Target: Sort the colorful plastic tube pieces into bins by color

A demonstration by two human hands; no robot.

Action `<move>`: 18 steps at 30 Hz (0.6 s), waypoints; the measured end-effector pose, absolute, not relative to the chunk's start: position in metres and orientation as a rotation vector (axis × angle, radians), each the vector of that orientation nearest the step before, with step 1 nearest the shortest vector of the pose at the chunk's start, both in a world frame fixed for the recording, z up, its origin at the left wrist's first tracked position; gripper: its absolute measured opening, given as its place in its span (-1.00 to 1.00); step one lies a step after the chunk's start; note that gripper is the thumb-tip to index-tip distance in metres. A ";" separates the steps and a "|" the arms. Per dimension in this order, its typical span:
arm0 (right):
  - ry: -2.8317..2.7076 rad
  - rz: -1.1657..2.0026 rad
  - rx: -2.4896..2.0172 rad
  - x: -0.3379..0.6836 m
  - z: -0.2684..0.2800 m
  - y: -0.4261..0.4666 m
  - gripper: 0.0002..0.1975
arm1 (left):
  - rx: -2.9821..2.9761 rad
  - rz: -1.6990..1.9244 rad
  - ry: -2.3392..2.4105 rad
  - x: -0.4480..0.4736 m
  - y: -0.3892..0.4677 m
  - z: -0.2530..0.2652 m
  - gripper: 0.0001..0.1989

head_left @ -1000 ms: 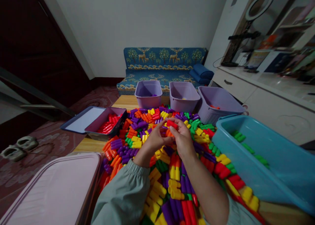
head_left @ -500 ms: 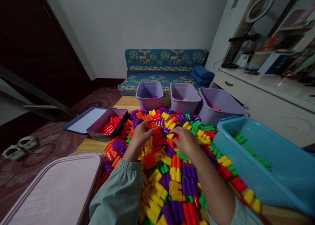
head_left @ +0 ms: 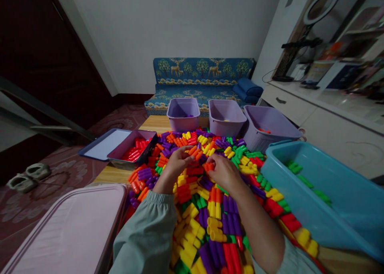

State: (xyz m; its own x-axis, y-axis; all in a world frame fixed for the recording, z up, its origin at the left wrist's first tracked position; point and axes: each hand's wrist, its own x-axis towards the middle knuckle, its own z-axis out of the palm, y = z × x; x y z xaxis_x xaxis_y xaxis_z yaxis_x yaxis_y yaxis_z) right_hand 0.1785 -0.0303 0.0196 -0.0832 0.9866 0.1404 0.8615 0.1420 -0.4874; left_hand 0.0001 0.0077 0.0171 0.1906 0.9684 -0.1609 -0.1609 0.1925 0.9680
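A thick spread of bullet-shaped plastic building blocks (head_left: 214, 208) in yellow, red, purple, green and orange covers the wooden table. My left hand (head_left: 176, 165), in a pale green sleeve, pinches an orange building block (head_left: 195, 152) between thumb and fingers. Just to its right, my right hand (head_left: 224, 171) curls with closed fingers on another orange building block (head_left: 209, 167); the fingers hide part of it. The two hands are apart, low over the middle of the pile.
Three lilac bins (head_left: 183, 124) line the table's far edge, each with a few blocks. A blue tub (head_left: 318, 186) with green blocks stands right. An open tin (head_left: 120, 162) of red blocks and a pink lid (head_left: 69, 226) are left. Behind is a sofa (head_left: 201, 91).
An orange block now shows at my left fingertips, over where purple and orange ones lay. My right fingers have closed on an orange block. The view has shifted slightly.
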 end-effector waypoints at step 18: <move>-1.529 0.908 -1.396 0.173 0.000 -0.019 -0.51 | 0.998 0.957 0.881 0.016 -0.005 0.021 -0.60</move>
